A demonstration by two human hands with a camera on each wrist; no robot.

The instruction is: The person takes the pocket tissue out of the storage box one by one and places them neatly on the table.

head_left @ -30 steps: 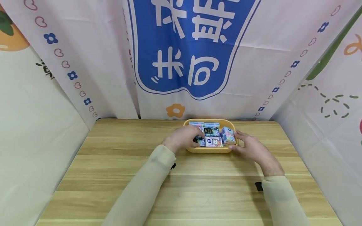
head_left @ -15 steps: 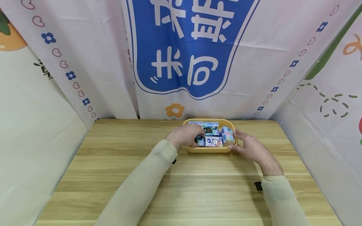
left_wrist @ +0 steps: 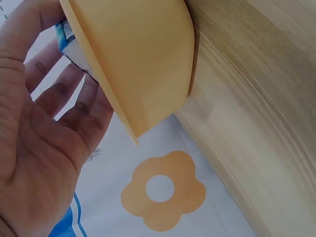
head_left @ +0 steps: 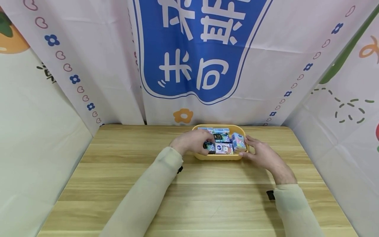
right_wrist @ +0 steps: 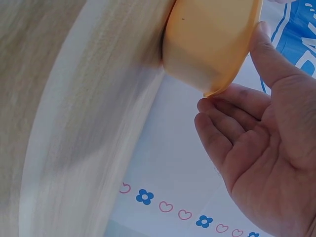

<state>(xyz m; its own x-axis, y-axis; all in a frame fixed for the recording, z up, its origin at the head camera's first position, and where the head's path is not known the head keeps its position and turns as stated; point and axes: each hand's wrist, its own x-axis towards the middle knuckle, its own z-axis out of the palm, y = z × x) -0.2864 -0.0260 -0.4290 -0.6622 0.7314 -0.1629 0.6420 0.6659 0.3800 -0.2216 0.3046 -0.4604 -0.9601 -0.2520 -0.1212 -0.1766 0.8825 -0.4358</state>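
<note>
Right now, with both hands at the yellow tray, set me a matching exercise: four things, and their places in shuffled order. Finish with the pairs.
Things
1. left hand
2. right hand
3. yellow tray
4. orange flower

Places
A. on the wooden table
B. gripping the rim at the tray's right end, as the head view shows it
C. printed on the white cloth
D. around a small box inside the tray

Pairs: 1-D, 2-B, 3-A, 4-C

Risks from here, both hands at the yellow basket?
The left hand hides part of the dark pack, so a slip might go unseen from above.
The right hand grips the yellow basket; a tug might slide it.
The askew pack nearest that hand could topple if jolted.
</note>
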